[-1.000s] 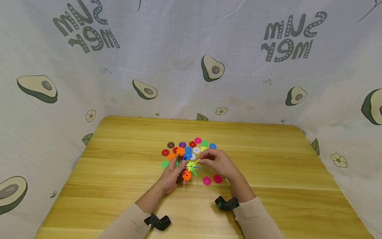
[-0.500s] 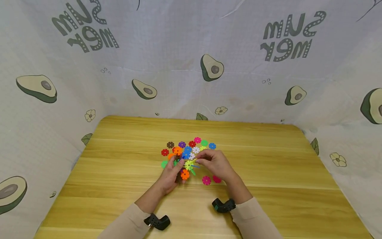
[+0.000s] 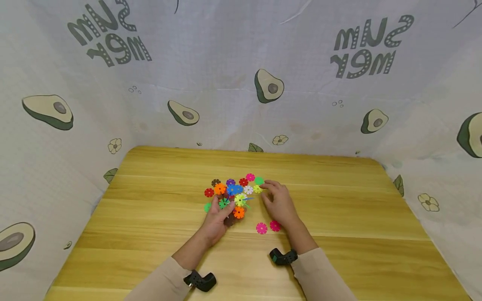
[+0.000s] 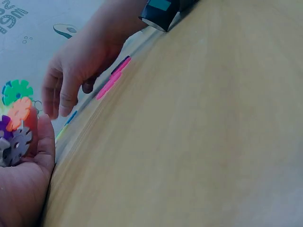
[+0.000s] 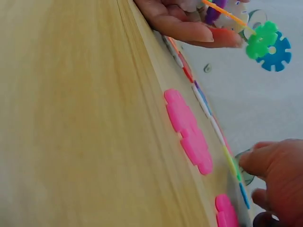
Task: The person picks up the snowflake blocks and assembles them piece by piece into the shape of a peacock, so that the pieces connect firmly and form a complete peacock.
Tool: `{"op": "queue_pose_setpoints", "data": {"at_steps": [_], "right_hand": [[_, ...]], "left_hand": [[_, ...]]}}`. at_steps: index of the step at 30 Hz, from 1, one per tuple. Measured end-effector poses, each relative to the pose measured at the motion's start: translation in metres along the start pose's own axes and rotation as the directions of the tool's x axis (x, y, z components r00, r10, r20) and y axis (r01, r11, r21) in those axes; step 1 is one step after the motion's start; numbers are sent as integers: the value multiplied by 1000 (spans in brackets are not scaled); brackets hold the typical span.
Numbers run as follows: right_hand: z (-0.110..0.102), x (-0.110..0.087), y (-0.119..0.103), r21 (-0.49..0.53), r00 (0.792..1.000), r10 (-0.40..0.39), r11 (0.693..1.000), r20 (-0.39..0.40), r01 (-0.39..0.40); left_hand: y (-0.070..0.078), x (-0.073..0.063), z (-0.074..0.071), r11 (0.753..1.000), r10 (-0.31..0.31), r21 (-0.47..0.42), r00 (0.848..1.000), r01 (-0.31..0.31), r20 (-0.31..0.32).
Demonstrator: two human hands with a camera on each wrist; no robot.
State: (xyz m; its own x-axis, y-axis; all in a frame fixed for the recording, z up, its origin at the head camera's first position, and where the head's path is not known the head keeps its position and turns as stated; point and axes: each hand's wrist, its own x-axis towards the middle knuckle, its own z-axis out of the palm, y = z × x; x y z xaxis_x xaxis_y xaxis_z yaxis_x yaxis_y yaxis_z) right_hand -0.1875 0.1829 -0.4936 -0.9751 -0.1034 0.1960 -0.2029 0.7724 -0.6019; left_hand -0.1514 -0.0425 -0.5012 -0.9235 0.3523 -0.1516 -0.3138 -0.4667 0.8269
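Note:
My left hand [image 3: 215,223] grips a cluster of interlocking flower-shaped plastic discs, its thumb lying across the front. An orange disc [image 3: 239,212], a yellow disc [image 3: 239,200] and a green disc [image 3: 224,203] show on the cluster. In the right wrist view, a green disc [image 5: 262,40] and a blue disc [image 5: 275,51] stick out from it. My right hand [image 3: 282,205] is apart from the cluster, with nothing visible between its relaxed fingers. Those fingertips are near a loose yellow disc [image 3: 257,189] and a loose green disc [image 3: 259,180].
Two pink discs, one at the left [image 3: 261,228], lie on the wooden table [image 3: 169,251] before my right hand. Behind the cluster are more loose discs, including a white disc [image 3: 248,190], a purple disc [image 3: 230,182] and a brown disc [image 3: 216,182]. A printed curtain [image 3: 226,62] hangs behind.
My right hand has let go of the yellow piece at the cluster and moved right and away, toward the loose discs. The cluster has turned slightly and risen in my left hand.

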Motion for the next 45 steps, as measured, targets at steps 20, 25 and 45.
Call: {"op": "queue_pose_setpoints", "data": {"at_steps": [20, 25, 45], "right_hand": [[10, -4, -10, -106, 994, -108, 988, 18, 110], [12, -4, -9, -143, 992, -123, 982, -9, 120], [13, -5, -12, 646, 999, 17, 762, 42, -40]], "left_hand": [[0, 3, -2, 997, 28, -76, 1000, -27, 12], [0, 3, -3, 996, 32, -84, 999, -32, 6], [4, 1, -7, 994, -55, -95, 998, 59, 40]]}}
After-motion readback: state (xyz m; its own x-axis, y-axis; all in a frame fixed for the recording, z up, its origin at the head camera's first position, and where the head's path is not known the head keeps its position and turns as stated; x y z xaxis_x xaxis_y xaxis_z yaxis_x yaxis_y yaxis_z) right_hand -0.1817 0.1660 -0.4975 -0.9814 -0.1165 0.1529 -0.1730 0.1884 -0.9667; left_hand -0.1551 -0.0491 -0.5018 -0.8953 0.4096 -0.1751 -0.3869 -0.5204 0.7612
